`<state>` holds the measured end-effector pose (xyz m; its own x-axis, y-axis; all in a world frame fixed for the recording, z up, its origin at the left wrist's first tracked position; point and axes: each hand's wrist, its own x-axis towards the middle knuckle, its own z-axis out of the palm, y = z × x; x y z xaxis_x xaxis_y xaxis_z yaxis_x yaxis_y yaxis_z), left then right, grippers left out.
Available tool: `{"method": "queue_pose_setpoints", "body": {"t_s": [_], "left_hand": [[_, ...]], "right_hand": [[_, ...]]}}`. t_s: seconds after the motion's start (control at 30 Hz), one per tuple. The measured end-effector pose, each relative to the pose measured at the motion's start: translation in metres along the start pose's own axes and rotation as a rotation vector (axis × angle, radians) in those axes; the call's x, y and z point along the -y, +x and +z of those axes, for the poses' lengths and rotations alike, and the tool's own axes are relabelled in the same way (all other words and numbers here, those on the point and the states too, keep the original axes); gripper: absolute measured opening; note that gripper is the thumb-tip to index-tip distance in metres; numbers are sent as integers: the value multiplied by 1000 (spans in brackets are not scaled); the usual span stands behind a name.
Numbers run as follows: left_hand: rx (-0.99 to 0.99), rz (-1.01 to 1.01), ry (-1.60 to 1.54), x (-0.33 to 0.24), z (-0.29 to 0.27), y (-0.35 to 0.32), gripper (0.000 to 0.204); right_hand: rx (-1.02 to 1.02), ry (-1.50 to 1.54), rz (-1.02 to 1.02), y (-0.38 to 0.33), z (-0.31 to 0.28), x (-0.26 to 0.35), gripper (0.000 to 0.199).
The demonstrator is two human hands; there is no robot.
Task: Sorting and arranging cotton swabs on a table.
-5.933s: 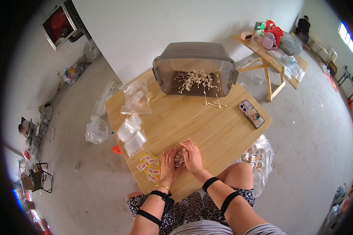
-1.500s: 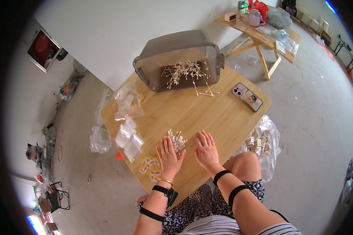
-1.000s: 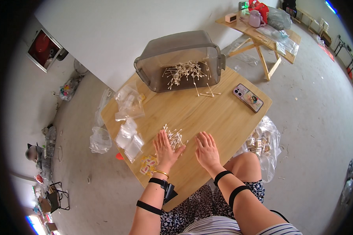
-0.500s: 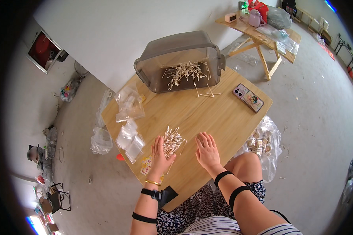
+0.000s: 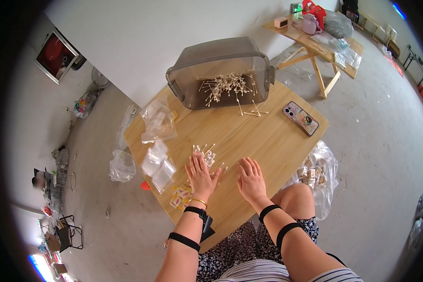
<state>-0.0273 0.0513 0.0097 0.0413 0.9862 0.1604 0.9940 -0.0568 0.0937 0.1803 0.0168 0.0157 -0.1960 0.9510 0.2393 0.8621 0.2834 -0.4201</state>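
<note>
A loose pile of cotton swabs [image 5: 207, 155] lies on the wooden table [image 5: 230, 136]. My left hand [image 5: 202, 177] rests palm down over the near side of the pile, fingers stretched, hiding part of it. To the right, my right hand [image 5: 252, 181] lies flat on the wood with its fingers extended, holding nothing. Beside my left wrist are several small yellow-and-white printed cards [image 5: 179, 195]. Farther back, a grey translucent bin [image 5: 216, 49] sits on its side, its opening toward me. More cotton swabs [image 5: 226, 88] are heaped inside it, and a few have spilled in front.
Clear plastic bags [image 5: 158, 162] lie along the table's left edge. A phone [image 5: 300, 118] is near the right corner. Below that side, a clear bag of small packs [image 5: 315, 174] stands by my knee. A second wooden table [image 5: 310, 44] holds bags at the back right.
My left hand has moved right and turned palm down, from the pile's left side onto its near part. My right hand has hardly moved. The view has shifted slightly.
</note>
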Motion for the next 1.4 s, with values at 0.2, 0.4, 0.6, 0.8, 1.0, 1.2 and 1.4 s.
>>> {"method": "queue_pose_setpoints", "body": {"t_s": [0.2, 0.4, 0.6, 0.8, 1.0, 1.2, 1.4], "left_hand": [[-138, -19, -12, 1, 1, 10, 84], [-15, 164, -371, 7, -4, -13, 68], [-95, 145, -335, -5, -29, -43, 67], [55, 110, -97, -15, -17, -64, 85], [37, 11, 22, -6, -5, -18, 92], [-23, -22, 34, 0, -3, -2, 92], [59, 23, -59, -11, -15, -9, 91]], "right_hand": [[6, -6, 3, 0, 0, 0, 52], [-1, -11, 6, 0, 1, -3, 53], [-13, 6, 5, 0, 0, -6, 53], [-3, 26, 1, 1, -3, -3, 52], [-33, 33, -4, 1, -2, -2, 50], [-18, 6, -5, 0, 2, 0, 52], [-4, -4, 3, 0, -1, -5, 52]]}}
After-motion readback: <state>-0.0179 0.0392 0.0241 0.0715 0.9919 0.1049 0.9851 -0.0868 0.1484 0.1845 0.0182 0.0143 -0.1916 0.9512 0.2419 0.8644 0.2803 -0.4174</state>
